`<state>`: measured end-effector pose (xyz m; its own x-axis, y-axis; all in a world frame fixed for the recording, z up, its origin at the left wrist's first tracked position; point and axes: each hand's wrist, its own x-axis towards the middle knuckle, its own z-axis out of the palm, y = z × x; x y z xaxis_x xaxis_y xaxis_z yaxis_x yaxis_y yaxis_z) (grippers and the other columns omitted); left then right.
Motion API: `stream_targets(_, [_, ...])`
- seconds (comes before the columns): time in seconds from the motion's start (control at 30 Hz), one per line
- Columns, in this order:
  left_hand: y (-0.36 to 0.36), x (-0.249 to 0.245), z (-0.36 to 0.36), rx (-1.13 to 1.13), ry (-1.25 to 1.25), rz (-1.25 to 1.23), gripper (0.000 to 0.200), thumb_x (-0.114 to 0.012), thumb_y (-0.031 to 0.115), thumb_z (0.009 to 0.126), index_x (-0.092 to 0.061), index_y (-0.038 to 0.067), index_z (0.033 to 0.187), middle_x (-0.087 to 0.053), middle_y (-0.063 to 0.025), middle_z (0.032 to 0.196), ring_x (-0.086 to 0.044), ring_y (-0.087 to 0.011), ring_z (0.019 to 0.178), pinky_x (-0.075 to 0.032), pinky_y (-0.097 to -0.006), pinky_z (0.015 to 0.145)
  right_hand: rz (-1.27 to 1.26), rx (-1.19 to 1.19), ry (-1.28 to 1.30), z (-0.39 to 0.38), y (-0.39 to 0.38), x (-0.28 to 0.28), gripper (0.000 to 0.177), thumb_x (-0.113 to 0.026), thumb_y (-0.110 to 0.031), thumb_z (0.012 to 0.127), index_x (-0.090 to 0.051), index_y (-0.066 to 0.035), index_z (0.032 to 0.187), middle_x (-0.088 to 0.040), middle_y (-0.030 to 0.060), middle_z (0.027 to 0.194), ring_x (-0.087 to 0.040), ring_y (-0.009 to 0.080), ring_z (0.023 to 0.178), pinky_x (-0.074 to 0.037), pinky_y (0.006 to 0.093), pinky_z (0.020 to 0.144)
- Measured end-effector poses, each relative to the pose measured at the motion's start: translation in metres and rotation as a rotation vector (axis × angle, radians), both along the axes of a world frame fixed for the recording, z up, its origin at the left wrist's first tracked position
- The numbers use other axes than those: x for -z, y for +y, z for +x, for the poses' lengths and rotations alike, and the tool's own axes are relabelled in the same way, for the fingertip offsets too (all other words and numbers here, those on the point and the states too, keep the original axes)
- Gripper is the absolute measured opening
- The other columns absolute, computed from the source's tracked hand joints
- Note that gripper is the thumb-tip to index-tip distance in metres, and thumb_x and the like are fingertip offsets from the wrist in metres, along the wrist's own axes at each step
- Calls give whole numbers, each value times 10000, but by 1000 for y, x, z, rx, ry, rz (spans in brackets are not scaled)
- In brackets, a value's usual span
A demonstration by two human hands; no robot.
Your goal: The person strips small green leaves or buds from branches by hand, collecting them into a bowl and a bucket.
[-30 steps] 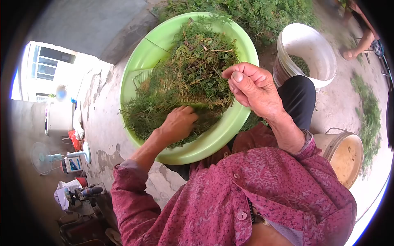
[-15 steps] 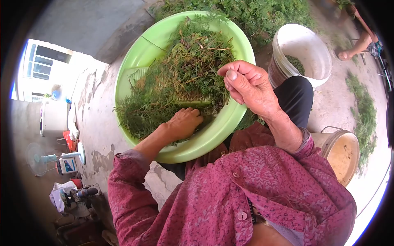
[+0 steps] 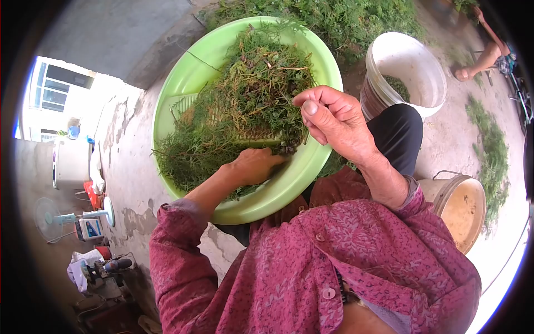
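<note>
A large light-green plastic basin point(image 3: 328, 55) rests over my lap, heaped with green feathery sprigs point(image 3: 189, 156) and a browner tangle of stems point(image 3: 267, 83). Down inside its near side is my left hand point(image 3: 257, 165), fingers together and pointing at small dark bits by the basin wall; its fingertips are hidden. Over the right rim hovers my right hand point(image 3: 336, 119), thumb against curled fingers in a pinch. Whatever it may hold is too small to make out.
Cut greenery point(image 3: 356, 22) lies piled beyond the basin. On the right stand a white bucket point(image 3: 428, 83) with small green pieces inside and a beige bucket point(image 3: 464, 211) on its side. Another person's leg point(image 3: 484, 58) shows far right. A fan point(image 3: 50, 218) stands left.
My left hand has slid right along the inside of the basin, toward the dark bits at its wall. My right hand stays pinched in nearly the same place.
</note>
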<state>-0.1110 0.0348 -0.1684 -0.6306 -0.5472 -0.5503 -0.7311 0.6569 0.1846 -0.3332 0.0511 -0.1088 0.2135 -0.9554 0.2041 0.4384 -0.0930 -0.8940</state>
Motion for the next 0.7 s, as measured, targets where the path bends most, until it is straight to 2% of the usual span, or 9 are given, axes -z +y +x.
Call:
stream_targets(0.17, [1,-11,14,87,-86,67,373,-521,273,812,-527,215,1180,-529,-167,904,-564,-334,811,-449,-420,721,-19,-11,9,-1,-1,2,206,-522,-223,907,-560,-26,955,-472,-50,658,-392,10,504,-339,170,441])
stream_targets(0.23, [2,-7,14,33,377,-146,405,-530,236,797,-503,192,1199,-525,-174,878,-561,-347,793,-451,-425,723,-15,-10,0,0,0,1,208,-522,-225,907,-560,-27,956,-473,-51,661,-391,10,503,-339,170,441])
stream_targets(0.37, [2,-3,-14,-80,376,-167,417,-526,198,799,-481,174,1213,-529,-184,885,-562,-347,794,-450,-430,719,-34,3,24,1,-1,2,213,-527,-232,904,-561,-29,961,-478,-52,669,-390,8,500,-342,168,442])
stream_targets(0.4, [1,1,-19,-78,266,-130,427,-521,199,804,-467,181,1228,-533,-185,893,-561,-353,791,-447,-441,719,-36,2,29,2,-1,3,213,-527,-232,904,-561,-29,961,-478,-52,669,-390,8,500,-342,168,442])
stream_targets(0.43, [0,4,-22,-74,157,-94,438,-516,200,809,-454,189,1242,-536,-187,900,-560,-359,787,-445,-452,718,-27,-4,24,1,0,4,213,-529,-231,903,-561,-29,962,-479,-52,672,-394,8,501,-345,168,442])
stream_targets(0.7, [7,-5,4,65,12,-23,429,-493,210,816,-476,250,1243,-538,-175,912,-542,-334,876,-400,-437,803,-32,15,51,1,0,2,209,-542,-229,896,-566,-30,956,-483,-55,673,-406,6,501,-352,166,437])
